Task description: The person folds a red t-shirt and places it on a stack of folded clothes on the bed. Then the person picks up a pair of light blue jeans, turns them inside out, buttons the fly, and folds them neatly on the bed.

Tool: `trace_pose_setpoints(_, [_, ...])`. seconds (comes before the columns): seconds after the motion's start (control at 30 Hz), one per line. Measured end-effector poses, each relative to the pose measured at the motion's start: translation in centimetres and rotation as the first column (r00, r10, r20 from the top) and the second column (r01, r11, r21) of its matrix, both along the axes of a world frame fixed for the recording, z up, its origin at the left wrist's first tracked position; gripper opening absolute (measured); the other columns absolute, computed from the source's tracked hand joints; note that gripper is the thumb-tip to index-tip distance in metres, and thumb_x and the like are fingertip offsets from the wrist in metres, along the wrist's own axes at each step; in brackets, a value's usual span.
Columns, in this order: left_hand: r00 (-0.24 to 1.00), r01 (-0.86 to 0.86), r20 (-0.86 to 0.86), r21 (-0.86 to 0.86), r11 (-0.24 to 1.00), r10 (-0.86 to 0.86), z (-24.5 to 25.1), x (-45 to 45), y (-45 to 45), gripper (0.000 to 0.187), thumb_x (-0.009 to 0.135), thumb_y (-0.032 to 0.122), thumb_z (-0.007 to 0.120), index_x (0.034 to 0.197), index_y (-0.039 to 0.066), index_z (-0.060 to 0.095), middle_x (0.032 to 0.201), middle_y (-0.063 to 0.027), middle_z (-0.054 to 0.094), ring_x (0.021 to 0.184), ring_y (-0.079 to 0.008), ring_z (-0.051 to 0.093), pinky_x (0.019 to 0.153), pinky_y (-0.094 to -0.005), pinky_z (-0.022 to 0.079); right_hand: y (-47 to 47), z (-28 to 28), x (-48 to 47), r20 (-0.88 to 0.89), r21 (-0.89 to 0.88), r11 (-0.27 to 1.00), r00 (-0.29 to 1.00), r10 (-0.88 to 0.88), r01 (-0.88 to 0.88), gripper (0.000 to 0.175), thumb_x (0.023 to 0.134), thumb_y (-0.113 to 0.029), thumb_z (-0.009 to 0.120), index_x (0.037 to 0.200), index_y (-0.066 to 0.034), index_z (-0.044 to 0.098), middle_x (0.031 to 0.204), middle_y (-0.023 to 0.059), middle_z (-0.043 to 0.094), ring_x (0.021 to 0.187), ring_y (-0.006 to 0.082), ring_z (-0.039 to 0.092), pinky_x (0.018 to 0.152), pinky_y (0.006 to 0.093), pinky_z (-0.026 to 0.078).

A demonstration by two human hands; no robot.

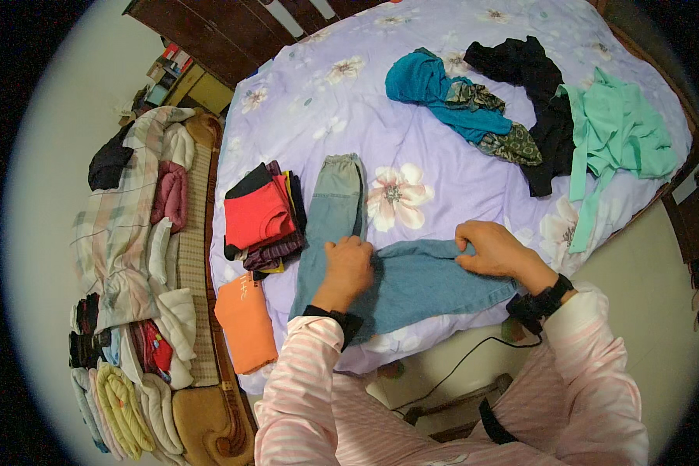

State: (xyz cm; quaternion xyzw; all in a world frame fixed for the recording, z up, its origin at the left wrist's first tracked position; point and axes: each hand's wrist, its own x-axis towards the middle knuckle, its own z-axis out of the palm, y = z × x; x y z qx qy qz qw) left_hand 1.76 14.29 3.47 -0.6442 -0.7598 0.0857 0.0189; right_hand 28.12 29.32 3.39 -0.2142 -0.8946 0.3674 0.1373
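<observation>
A pair of blue denim trousers (437, 285) lies on the near part of the bed. One part reaches away from me and ends in a gathered, paler cuff; another part stretches to the right. My left hand (348, 271) is on the denim where these parts meet, its fingers curled into the cloth. At the upper edge of the right-hand part, my right hand (492, 250) pinches the fabric between thumb and fingers. Left of the trousers is a stack of folded clothes (259, 209) with a red garment on top. Nearer me is a folded orange garment (246, 326).
A lilac floral sheet (349, 110) covers the bed. Loose teal clothing (419, 81), a black garment (550, 116) and a mint-green garment (617, 128) lie far right. Along the left stands a sofa (195, 175) piled with clothes and bedding. A black cable (460, 373) hangs near my right wrist.
</observation>
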Motion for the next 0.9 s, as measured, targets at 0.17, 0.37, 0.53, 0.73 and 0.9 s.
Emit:
trace_pose_setpoints(0.17, [0.988,0.061,0.138,0.081,0.995,-0.072,0.8,-1.2,-1.2,0.023,0.068,0.015,0.068,0.091,0.015,0.068,0.09,-0.004,0.062,0.098,-0.0252,0.056,0.082,-0.0459,0.037,-0.9,0.1,1.1,-0.119,0.098,0.994,0.992,-0.044,0.056,0.022,0.071,-0.017,0.069,0.086,-0.0053,0.059,0.082,0.0152,0.061,0.077,0.0363,0.059,0.068,0.0448,0.047])
trace_pose_setpoints(0.37, [0.973,0.165,0.136,0.152,0.975,-0.186,1.0,-2.2,-2.2,0.022,0.068,0.009,0.067,0.09,0.014,0.068,0.092,-0.0028,0.066,0.101,-0.024,0.056,0.087,-0.0462,0.037,-3.1,0.7,3.3,-0.13,-0.027,0.957,0.95,0.282,-0.288,0.022,0.078,-0.021,0.069,0.094,-0.0072,0.061,0.08,0.0152,0.063,0.076,0.0372,0.061,0.064,0.0413,0.048])
trace_pose_setpoints(0.53, [0.98,0.16,0.106,0.061,0.985,-0.166,-0.1,-1.2,-1.4,0.025,0.07,0.006,0.063,0.093,0.015,0.069,0.092,-0.0027,0.067,0.1,-0.024,0.057,0.088,-0.0469,0.037,-2.0,0.3,3.7,-0.269,-0.303,0.887,0.925,0.27,-0.347,0.021,0.083,-0.026,0.065,0.09,-0.0062,0.066,0.077,0.0108,0.067,0.068,0.0235,0.064,0.063,0.0355,0.048])
trace_pose_setpoints(0.73, [0.992,0.082,0.097,-0.044,0.996,-0.077,0.3,-0.5,-0.5,0.027,0.074,0.006,0.059,0.097,0.015,0.07,0.095,-0.0058,0.068,0.098,-0.0262,0.06,0.087,-0.0473,0.039,3.5,-3.1,1.3,0.033,-0.019,0.944,0.944,-0.328,0.328,0.027,0.086,-0.028,0.054,0.081,-0.0038,0.065,0.078,0.0179,0.065,0.075,0.0361,0.063,0.066,0.0441,0.048])
trace_pose_setpoints(0.9, [0.929,-0.005,0.369,-0.031,1.0,0.016,0.9,1.2,1.2,0.025,0.078,0.008,0.056,0.098,0.014,0.069,0.093,-0.0112,0.069,0.09,-0.0307,0.064,0.086,-0.0447,0.04,3.4,-4.0,-0.6,0.311,-0.067,0.972,0.931,-0.192,0.223,0.032,0.081,-0.036,0.061,0.083,-0.0058,0.07,0.082,0.0193,0.067,0.08,0.0386,0.063,0.069,0.0459,0.05])
